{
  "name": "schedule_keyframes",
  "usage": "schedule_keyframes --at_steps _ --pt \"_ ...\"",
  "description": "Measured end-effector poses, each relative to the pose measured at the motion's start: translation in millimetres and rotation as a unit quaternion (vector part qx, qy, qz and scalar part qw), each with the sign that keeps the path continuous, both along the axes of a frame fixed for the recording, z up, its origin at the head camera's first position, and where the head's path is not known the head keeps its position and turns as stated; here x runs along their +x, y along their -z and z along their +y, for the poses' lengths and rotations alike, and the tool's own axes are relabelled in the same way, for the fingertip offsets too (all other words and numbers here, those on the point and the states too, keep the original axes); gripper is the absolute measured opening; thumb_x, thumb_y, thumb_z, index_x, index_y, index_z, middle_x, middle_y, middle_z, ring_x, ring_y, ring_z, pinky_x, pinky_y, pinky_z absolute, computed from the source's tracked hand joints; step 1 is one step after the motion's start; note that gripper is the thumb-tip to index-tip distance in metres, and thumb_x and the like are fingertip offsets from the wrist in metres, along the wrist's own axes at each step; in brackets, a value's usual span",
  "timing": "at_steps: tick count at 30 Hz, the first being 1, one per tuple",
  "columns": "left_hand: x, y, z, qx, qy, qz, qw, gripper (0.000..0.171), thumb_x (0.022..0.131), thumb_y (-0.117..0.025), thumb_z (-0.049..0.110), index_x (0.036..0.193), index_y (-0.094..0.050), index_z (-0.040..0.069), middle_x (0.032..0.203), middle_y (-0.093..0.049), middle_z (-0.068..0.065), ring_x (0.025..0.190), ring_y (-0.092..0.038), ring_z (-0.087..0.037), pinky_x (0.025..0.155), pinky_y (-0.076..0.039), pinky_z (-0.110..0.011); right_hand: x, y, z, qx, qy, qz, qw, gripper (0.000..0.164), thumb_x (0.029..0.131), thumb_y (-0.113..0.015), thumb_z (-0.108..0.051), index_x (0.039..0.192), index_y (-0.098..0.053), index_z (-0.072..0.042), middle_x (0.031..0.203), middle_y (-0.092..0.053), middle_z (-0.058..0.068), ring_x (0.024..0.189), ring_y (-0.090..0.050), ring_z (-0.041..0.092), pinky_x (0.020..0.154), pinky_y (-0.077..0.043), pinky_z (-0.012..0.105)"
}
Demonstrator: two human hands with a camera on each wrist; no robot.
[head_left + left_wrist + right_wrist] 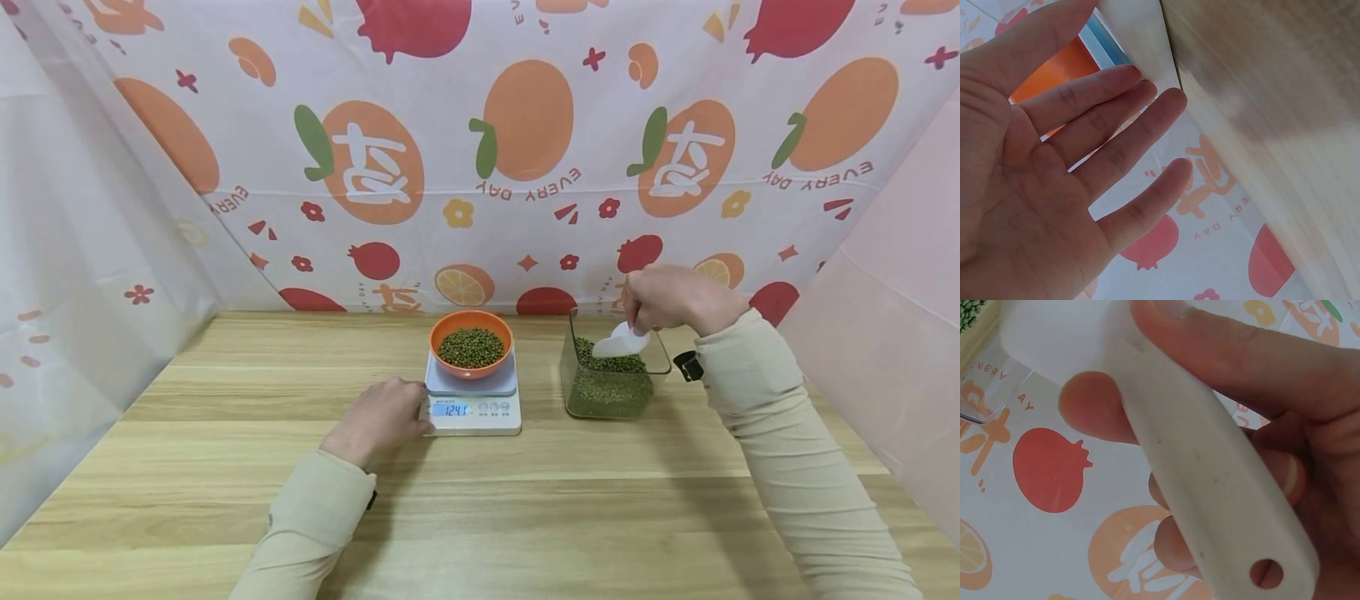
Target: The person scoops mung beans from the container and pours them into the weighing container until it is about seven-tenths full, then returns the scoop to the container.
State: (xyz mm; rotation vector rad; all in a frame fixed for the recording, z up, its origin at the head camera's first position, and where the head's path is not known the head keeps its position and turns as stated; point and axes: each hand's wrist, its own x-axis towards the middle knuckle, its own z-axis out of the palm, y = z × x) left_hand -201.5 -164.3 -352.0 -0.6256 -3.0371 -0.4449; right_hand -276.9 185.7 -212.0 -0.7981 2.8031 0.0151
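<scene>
My right hand (675, 298) grips a white plastic scoop (621, 342) by its handle, which has a hole near its end in the right wrist view. The scoop's head is inside a clear square container (609, 402) part filled with green mung beans (588, 357). My left hand (386, 417) touches the left side of a white kitchen scale (480, 427), its fingers spread and nearly straight in the left wrist view. On the scale sits an orange bowl (471, 373) holding mung beans. The display (450, 410) seems to read 1241; a decimal point is too small to tell.
A wooden table (525, 525) carries the scale and, to its right, the container. A white curtain (420, 242) printed with fruit hangs right behind them. Pale sheets close off the left and right sides.
</scene>
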Motion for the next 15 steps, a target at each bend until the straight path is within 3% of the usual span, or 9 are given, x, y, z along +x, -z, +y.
schedule_keyframes --at_steps 6,15 --pt "-0.5 0.3 -0.1 -0.005 0.001 0.006 1.0000 0.023 0.080 -0.086 0.009 0.075 -0.064 0.006 0.068 -0.053 0.000 0.061 -0.046 -0.016 0.059 -0.040 -0.030 0.5 1.4 1.5 0.000 0.006 -0.034 0.999 0.013 0.085 -0.073 0.006 0.080 -0.077 -0.006 0.088 -0.065 0.004 0.060 -0.059 0.015 0.060 -0.047 0.032" --pt "-1.0 1.2 0.2 -0.008 -0.001 -0.002 1.0000 0.023 0.080 -0.087 0.010 0.076 -0.065 0.005 0.069 -0.054 -0.001 0.061 -0.046 -0.016 0.059 -0.039 -0.030 2.4 8.1 3.9 0.000 0.018 -0.051 0.999 0.015 0.085 -0.072 0.006 0.078 -0.076 -0.006 0.067 -0.065 0.005 0.058 -0.056 0.014 0.057 -0.043 0.029"
